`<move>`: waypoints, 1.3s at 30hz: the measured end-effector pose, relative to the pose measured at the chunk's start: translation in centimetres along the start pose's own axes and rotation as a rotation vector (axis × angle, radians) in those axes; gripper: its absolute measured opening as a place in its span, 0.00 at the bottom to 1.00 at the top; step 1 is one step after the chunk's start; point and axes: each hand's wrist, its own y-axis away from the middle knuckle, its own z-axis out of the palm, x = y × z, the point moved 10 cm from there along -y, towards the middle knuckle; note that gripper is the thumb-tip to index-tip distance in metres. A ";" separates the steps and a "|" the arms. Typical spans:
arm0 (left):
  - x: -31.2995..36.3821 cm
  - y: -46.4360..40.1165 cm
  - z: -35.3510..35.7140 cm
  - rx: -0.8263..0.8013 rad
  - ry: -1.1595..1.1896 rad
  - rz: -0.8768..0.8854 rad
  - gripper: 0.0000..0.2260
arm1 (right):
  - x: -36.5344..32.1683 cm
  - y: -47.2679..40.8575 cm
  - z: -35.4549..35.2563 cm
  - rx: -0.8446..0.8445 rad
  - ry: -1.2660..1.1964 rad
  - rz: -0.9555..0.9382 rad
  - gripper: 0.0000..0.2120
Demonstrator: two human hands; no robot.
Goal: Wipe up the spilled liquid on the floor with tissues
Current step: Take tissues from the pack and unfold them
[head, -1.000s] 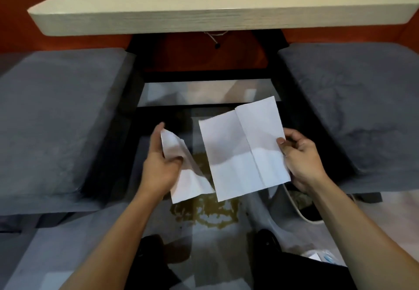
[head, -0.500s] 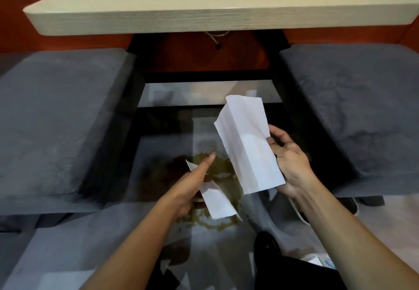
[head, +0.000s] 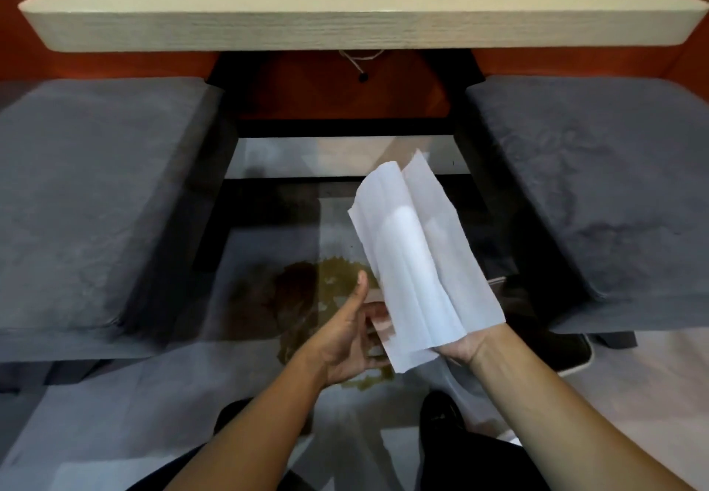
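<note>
A brown-yellow spill (head: 307,291) spreads over the glossy grey floor between two seats, partly hidden by my hands. A large creased white tissue (head: 414,260) stands tilted above it. My right hand (head: 460,348) holds the tissue from beneath; only the heel of the palm shows, the fingers are hidden behind the paper. My left hand (head: 345,333) is at the tissue's lower left edge, thumb pointing up, its fingers curled in against the white paper there. The smaller tissue is not separately visible.
Grey cushioned seats stand at the left (head: 96,199) and right (head: 598,191) of the gap. A pale wooden tabletop (head: 345,18) overhangs at the top, with black table legs behind the spill. My dark shoes (head: 441,414) are near the spill's near edge.
My hands have come together. The left hand brought its smaller tissue rightward against the large one, and the right hand turned palm-up, lower and nearer to me.
</note>
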 end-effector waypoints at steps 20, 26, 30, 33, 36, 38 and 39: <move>11.1 4.8 -4.9 0.211 0.062 0.411 0.11 | -2.4 -0.3 -1.3 0.144 0.665 -0.114 0.27; 12.7 6.7 -7.7 0.238 0.055 0.437 0.12 | -6.7 -0.2 -4.8 0.491 0.553 -0.362 0.18; 13.3 7.7 -9.9 0.299 0.060 0.460 0.11 | -9.1 0.7 -5.9 0.607 0.583 -0.470 0.11; 12.7 7.7 -11.7 0.341 0.093 0.432 0.15 | -11.1 2.0 -6.9 0.740 0.642 -0.557 0.05; 12.5 7.5 -12.8 0.374 0.129 0.446 0.15 | -12.9 3.6 -7.8 0.907 0.819 -0.648 0.05; 13.2 7.8 -13.2 0.454 0.080 0.509 0.09 | -13.6 5.0 -6.6 0.999 1.041 -0.704 0.08; 13.6 8.0 -13.1 0.505 0.026 0.540 0.05 | -13.6 5.5 -5.2 1.012 1.155 -0.742 0.10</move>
